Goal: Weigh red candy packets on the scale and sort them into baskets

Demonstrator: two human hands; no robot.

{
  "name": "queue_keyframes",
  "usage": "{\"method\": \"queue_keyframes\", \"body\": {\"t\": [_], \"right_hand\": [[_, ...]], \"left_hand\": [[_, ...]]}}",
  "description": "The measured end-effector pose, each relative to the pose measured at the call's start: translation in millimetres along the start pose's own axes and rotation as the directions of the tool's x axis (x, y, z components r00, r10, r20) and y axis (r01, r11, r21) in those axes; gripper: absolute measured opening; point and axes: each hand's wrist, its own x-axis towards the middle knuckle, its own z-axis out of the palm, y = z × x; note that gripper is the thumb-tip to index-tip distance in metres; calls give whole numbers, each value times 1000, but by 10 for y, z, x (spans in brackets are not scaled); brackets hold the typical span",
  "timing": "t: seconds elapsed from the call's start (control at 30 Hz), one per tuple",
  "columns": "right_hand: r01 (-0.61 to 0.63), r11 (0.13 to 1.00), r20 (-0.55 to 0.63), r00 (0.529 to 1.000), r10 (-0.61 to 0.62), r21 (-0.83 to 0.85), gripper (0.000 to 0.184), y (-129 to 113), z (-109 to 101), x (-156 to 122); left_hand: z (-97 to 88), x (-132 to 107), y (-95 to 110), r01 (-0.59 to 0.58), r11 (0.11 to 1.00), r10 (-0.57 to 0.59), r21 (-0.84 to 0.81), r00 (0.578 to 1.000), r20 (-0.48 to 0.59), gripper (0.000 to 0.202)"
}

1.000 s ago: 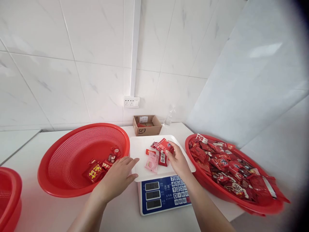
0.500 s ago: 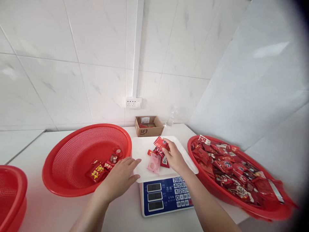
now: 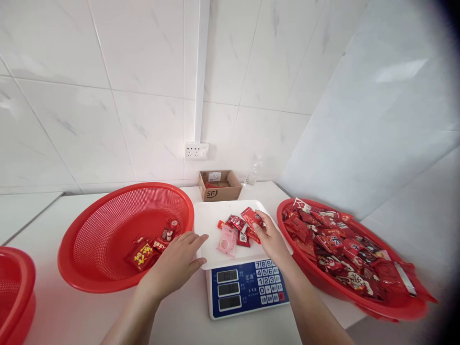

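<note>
In the head view my right hand (image 3: 271,235) pinches a red candy packet (image 3: 250,217) just above the white pan (image 3: 208,239) of a blue digital scale (image 3: 247,291). On the pan lie several red wrapped packets (image 3: 237,222) and a pink one (image 3: 227,240). My left hand (image 3: 179,256) is open, fingers stretched, over the right rim of a red mesh basket (image 3: 124,191) and near the pan's left edge. A few wrapped sweets (image 3: 143,254) lie in that basket. At the right, another red basket (image 3: 305,268) is heaped with red packets (image 3: 330,244).
Part of a third red basket (image 3: 21,268) shows at the far left. Behind the scale stand a small cardboard box (image 3: 221,193) and a clear plastic bottle (image 3: 253,172). The white table (image 3: 187,316) meets a tiled wall with a socket (image 3: 196,151).
My right hand has moved a little to the right with the packet, away from the pile on the pan. More of the packets beneath is visible. My left hand has barely moved.
</note>
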Motion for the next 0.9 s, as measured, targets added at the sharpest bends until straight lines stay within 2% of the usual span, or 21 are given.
{"method": "queue_keyframes", "body": {"t": [0.13,0.27,0.4,0.47,0.53,0.63,0.77,0.83,0.9], "right_hand": [[2,999,-59,998,0,40,51,-66,-90,-21],[-18,999,-163,987,12,-31,54,-24,-361,-79],[-93,961,-312,950,8,-260,57,115,-731,-164],[-108,906,-382,922,-63,-410,60,189,-871,-206],[-87,847,-408,899,-161,-525,61,239,-923,-245],[36,826,-314,915,-254,-563,54,228,-781,-296],[214,863,-11,969,-246,-457,44,17,-314,-362],[261,857,164,964,-209,-443,44,-145,-89,-386],[311,848,298,935,-192,-429,46,-303,73,-395]], "left_hand": [[-16,2,12,12,1000,-11,-12,1000,18,48],[-14,2,-1,10,1000,-10,-19,1000,20,48],[0,1,-18,3,1000,-2,-20,1000,11,49],[10,1,-21,-5,1000,5,-15,1000,5,48],[20,0,-20,-8,1000,8,-6,1000,4,48],[27,1,-10,-1,1000,1,4,1000,9,48],[20,6,3,2,1000,-2,4,1000,10,48],[15,7,8,6,1000,-7,8,1000,12,48],[8,6,15,6,1000,-6,12,1000,8,48]]}}
